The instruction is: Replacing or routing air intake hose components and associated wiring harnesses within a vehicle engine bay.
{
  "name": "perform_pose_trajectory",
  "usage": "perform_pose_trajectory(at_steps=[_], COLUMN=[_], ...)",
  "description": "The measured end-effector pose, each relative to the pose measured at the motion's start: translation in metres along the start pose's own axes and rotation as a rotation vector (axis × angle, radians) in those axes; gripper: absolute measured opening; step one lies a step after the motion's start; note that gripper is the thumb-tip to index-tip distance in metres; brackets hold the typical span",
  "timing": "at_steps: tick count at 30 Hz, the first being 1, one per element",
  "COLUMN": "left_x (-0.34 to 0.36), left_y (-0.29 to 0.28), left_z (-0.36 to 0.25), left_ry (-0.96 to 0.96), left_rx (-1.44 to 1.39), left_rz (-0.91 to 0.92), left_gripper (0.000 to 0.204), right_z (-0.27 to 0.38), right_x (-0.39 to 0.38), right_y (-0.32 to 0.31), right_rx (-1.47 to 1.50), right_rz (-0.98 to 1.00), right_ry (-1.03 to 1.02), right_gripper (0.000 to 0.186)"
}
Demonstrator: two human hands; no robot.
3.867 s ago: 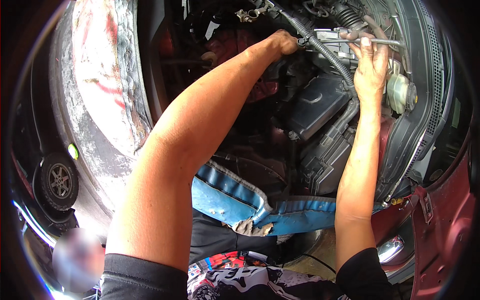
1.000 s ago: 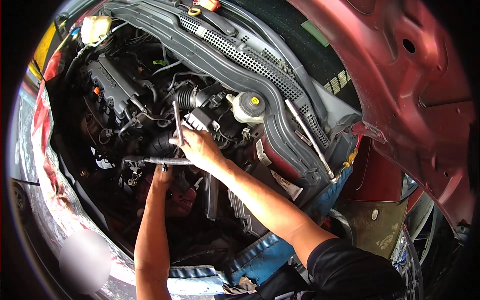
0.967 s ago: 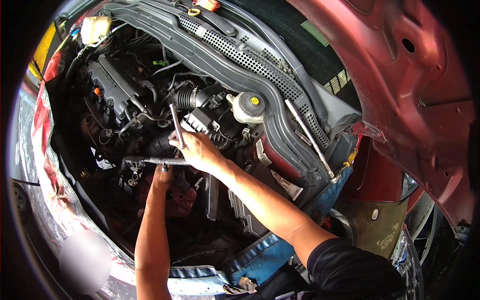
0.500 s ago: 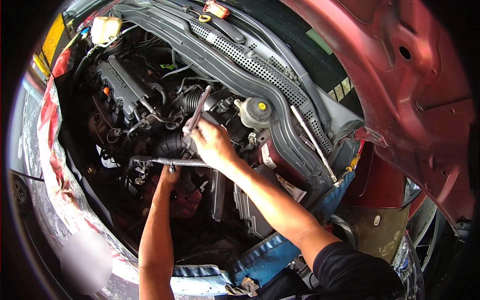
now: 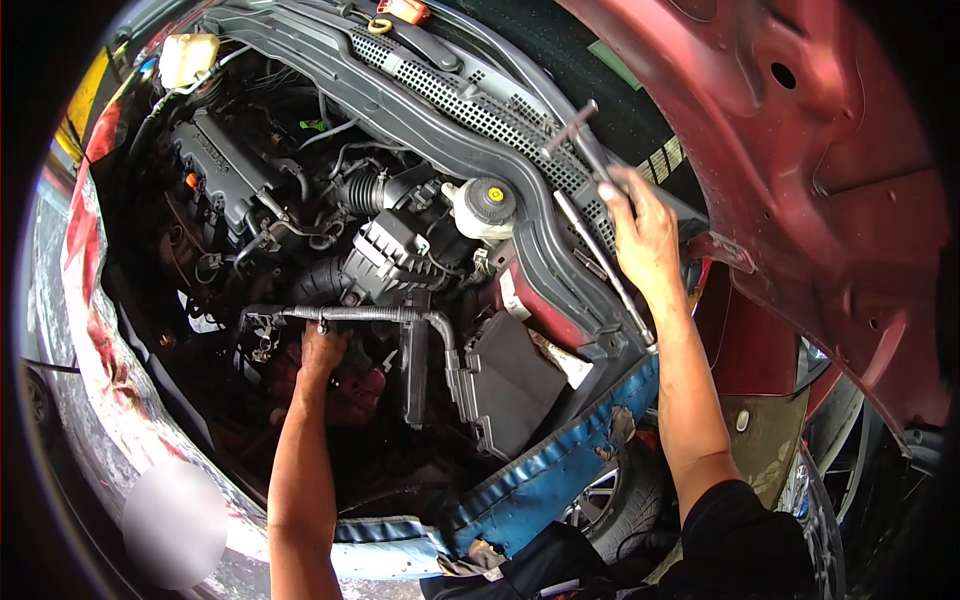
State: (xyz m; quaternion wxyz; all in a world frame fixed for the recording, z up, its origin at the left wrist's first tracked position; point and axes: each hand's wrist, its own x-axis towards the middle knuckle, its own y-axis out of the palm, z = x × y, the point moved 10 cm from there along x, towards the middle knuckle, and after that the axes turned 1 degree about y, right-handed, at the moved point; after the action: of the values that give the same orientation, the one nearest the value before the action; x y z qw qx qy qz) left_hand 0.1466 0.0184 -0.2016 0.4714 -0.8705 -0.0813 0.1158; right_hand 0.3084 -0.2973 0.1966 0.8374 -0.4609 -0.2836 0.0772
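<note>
My right hand (image 5: 640, 220) is raised over the windscreen cowl at the right, its fingers wrapped round a metal T-handle wrench (image 5: 574, 130) whose crossbar points up and away from it. Deep in the engine bay, my left hand (image 5: 321, 347) reaches beneath a corrugated wiring conduit (image 5: 380, 313); its fingers are hidden there, beside a dark red part (image 5: 355, 392). Just beyond the conduit sits the black ribbed air filter box (image 5: 393, 248). A long metal bar (image 5: 612, 270) lies along the cowl edge, next to my right hand.
A black fuse box (image 5: 510, 372) and a brake fluid reservoir (image 5: 485, 210) stand at the right of the bay. The engine cover (image 5: 225, 165) is at the left. The raised red bonnet (image 5: 830, 150) hangs over the right side. A blue cover (image 5: 550, 500) drapes the near fender.
My right hand has lifted away from the air filter box with the T-handle wrench and swung right, over the cowl. My left hand stays under the conduit. The view has shifted slightly.
</note>
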Motion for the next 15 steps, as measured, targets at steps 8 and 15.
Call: perform_pose_trajectory(at_steps=[8,15], left_x=[-0.018,-0.019], left_y=[0.033,0.032], left_z=[0.029,0.015], left_ry=[-0.126,-0.09], left_rx=[0.234,0.216], left_rz=[0.361,0.344], left_gripper=[0.051,0.047], right_z=[-0.027,-0.039], right_x=[-0.031,-0.039], right_y=[0.028,0.032], right_rx=[-0.214,-0.386], right_rz=[0.009,0.037], right_ry=[-0.104,-0.101], right_gripper=[0.019,0.014])
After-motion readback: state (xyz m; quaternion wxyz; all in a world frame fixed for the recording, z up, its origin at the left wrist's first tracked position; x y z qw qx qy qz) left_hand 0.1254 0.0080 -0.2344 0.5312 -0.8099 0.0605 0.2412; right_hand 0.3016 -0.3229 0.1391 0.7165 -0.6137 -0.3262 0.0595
